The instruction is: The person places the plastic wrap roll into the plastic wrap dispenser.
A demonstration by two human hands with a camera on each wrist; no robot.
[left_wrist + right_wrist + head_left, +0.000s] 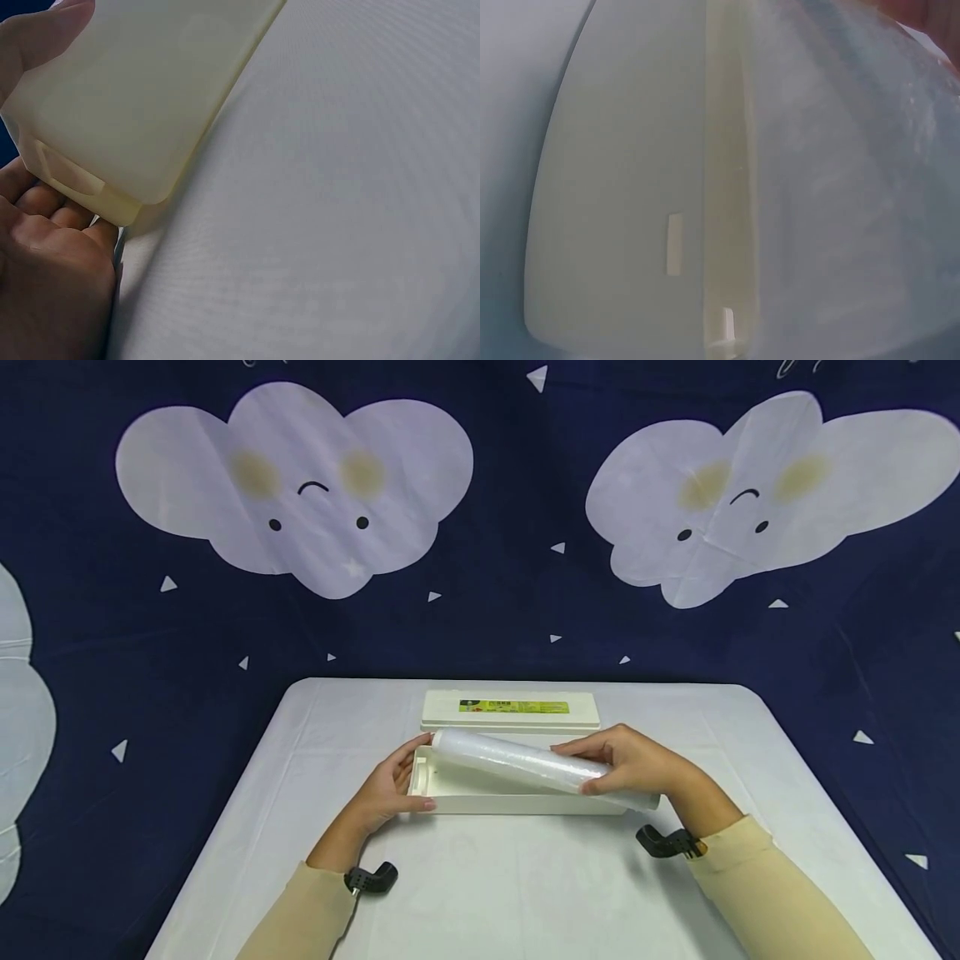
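A clear roll of plastic wrap (517, 760) lies slanted over a long cream box (517, 806), its left end higher and toward the back. My right hand (633, 764) grips the roll near its right end, thumb in front and fingers over the back. That end juts past the box's right front corner. With my left hand (390, 785) I hold the box's left end, thumb on the front wall and fingers around the far side. In the left wrist view the box wall (150, 90) shows close up; in the right wrist view the roll (840, 180) overlaps the box.
The box's cream lid (517, 718), with a yellow-green label (513, 707), sits just behind the box. Everything rests on a white-covered table (480, 885). A dark blue cloth with clouds (510, 635) hangs behind the table's back edge.
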